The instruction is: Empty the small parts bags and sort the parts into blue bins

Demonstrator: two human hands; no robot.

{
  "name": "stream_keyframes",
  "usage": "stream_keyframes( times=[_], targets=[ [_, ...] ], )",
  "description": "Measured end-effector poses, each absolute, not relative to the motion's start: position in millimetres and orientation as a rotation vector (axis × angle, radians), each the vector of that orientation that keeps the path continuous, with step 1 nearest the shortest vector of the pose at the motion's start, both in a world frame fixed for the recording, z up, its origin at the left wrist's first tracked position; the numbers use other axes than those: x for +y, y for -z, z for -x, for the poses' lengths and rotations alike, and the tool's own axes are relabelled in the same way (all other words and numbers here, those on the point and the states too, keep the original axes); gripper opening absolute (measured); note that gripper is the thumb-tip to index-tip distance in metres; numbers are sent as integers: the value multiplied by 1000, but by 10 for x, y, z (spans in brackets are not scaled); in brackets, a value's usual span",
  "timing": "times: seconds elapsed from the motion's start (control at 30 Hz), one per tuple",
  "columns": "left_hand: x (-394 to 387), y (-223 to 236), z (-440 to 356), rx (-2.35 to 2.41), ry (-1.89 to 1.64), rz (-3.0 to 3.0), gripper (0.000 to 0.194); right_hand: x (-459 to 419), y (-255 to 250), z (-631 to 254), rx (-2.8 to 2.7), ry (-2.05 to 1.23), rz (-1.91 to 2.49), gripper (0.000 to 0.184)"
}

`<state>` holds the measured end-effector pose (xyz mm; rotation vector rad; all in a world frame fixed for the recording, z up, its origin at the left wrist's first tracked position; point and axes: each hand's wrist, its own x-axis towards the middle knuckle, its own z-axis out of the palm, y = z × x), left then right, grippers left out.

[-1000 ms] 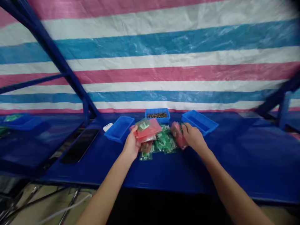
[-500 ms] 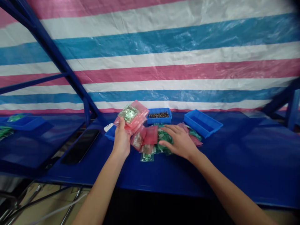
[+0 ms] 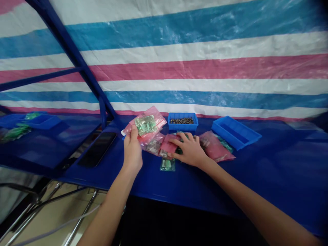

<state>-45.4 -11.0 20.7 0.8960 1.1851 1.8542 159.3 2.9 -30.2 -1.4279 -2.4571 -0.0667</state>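
Between the thumb and fingers of my left hand [image 3: 132, 150] is a stack of pink plastic bags [image 3: 146, 125], the top one showing silvery-green small parts. Lower pink bags [image 3: 153, 145] hang or lie just right of that hand; which of the two I cannot tell. My right hand [image 3: 189, 148] reaches over the pile with fingers spread, its fingertips touching a pink bag [image 3: 167, 145]. Beneath that palm, green bags are mostly hidden. A small green bag [image 3: 167, 164] pokes out at the pile's front. Right of my hand lies a larger pink bag [image 3: 217, 147].
Behind the pile stands a blue bin of small metal parts [image 3: 182, 121]. Another blue bin [image 3: 237, 133] sits angled to the right. A black phone [image 3: 97, 150] lies left. On the adjoining table are blue bins [image 3: 47, 122] and green bags [image 3: 17, 131]. A blue frame post [image 3: 84, 71] rises at left.
My right hand has shifted left over the pile, from the green bags onto the pink bag. My left hand keeps its stack of bags. The whole view has turned slightly.
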Motion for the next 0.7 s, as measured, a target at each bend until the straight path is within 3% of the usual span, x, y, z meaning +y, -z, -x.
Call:
stream_keyframes(
  times=[0.1,0.4,0.57,0.7],
  targets=[
    [-115,-157,447,1287,-1885,-959,41,30,282,-1591,-2454,43,1398,42],
    [-23,164,46,1221,-1756,-811,30,21,257,-1534,-2420,41,1343,33],
    [-2,210,75,1325,-1739,-1273,38,52,233,-1581,-2358,15,1335,36],
    [-246,22,205,1543,-1466,-1897,48,75,235,-1667,-2207,-25,1345,38]
  ],
)
